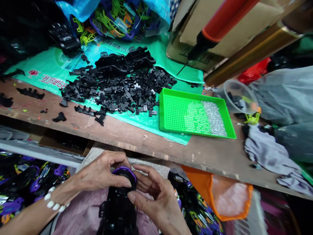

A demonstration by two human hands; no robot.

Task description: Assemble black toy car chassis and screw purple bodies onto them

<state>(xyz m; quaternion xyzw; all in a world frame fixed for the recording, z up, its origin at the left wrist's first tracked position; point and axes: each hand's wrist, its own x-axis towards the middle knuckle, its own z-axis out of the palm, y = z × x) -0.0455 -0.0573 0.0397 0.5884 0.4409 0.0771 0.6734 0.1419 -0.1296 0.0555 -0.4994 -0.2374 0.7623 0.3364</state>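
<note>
Two hands: both work low in the head view, in front of the wooden workbench (127, 133).
Head view, green tray: a shallow perforated green plastic tray (171, 112) sits on the bench; a heap of small silvery metal pins (215, 117) fills its right part, and the left part shows bare holes.
Head view, clear tub: a round clear plastic tub (238, 94) stands right of the tray, with a few dark bits inside, too small to tell.
Head view, orange bag: an orange mesh-sided bag (220, 195) hangs open below the bench edge; its contents cannot be made out.
Head view, loose pile: a heap of small black plastic parts (117, 86) lies on a green printed sheet (156, 122), left of the tray.
Held thing: a black plastic toy car body with a purple end piece (119, 202) sits between the hands, above a pinkish cloth.
Long axis: it runs away from the camera, purple end pointing towards the bench.
Left hand (100, 173): comes in from the left, a white bead bracelet (52, 200) at the wrist, fingers curled and clamped on the purple end.
Right hand (156, 195): comes from the lower right, fingers bent onto the same end, thumb pressed along the body's right side.
</note>
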